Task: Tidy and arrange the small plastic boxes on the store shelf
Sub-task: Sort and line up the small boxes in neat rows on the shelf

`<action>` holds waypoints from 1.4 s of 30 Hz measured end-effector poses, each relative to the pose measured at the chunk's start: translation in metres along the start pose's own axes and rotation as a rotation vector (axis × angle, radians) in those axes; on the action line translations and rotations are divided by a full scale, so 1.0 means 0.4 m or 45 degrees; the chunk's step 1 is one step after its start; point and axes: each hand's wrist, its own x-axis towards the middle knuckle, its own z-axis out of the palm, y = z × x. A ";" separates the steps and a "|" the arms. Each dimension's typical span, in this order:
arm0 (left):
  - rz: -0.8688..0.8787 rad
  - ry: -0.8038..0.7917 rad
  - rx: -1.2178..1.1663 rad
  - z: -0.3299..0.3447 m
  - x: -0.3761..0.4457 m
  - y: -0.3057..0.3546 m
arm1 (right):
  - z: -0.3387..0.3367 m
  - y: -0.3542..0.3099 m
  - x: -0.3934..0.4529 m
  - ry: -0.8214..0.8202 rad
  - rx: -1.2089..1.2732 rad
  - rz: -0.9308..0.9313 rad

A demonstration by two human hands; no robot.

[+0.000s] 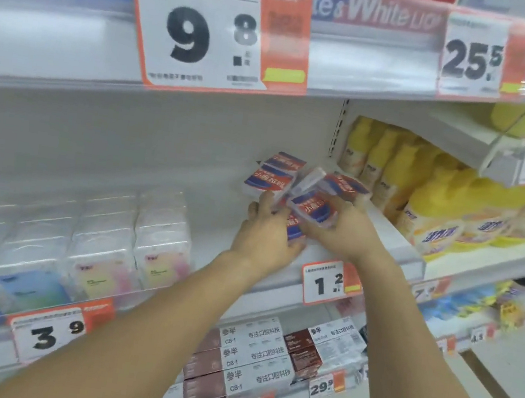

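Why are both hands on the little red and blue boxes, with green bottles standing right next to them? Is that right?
Nearly. In the head view both the left hand and the right hand are on the little red and blue boxes, but the bottles standing to their right are yellow, not green.

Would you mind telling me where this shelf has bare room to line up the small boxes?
The widest bare stretch of the shelf lies between the clear packs on the left and the small boxes. It is crowded where both hands, left and right, grip jumbled boxes, with the yellow bottles close on the right.
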 end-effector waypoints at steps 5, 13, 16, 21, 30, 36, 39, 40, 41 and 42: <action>-0.041 -0.037 -0.018 -0.017 -0.005 -0.018 | -0.062 0.029 -0.035 0.155 0.324 -0.062; 0.006 -0.032 -0.073 -0.038 -0.043 -0.040 | -0.113 0.072 -0.041 0.280 0.610 0.082; -0.028 -0.036 -0.123 -0.031 -0.039 -0.041 | -0.122 0.071 -0.036 0.281 0.716 0.152; -0.003 -0.037 -0.098 -0.022 -0.033 -0.045 | -0.116 0.058 -0.028 0.160 0.776 0.208; 0.017 -0.018 -0.051 -0.014 -0.038 -0.045 | -0.108 0.035 -0.014 -0.094 0.131 0.295; -0.003 0.022 -0.052 -0.010 -0.036 -0.049 | -0.130 0.017 -0.019 0.169 0.204 0.484; -0.004 0.029 -0.047 -0.011 -0.030 -0.043 | -0.147 0.011 -0.034 -0.063 0.048 0.462; -0.005 0.020 -0.041 -0.012 -0.028 -0.041 | -0.152 0.008 -0.036 -0.043 -0.027 0.417; -0.004 0.012 -0.034 -0.013 -0.026 -0.040 | -0.152 0.005 -0.037 0.031 -0.086 0.348; 0.001 0.006 -0.028 -0.014 -0.024 -0.039 | -0.148 0.002 -0.039 0.109 -0.092 0.260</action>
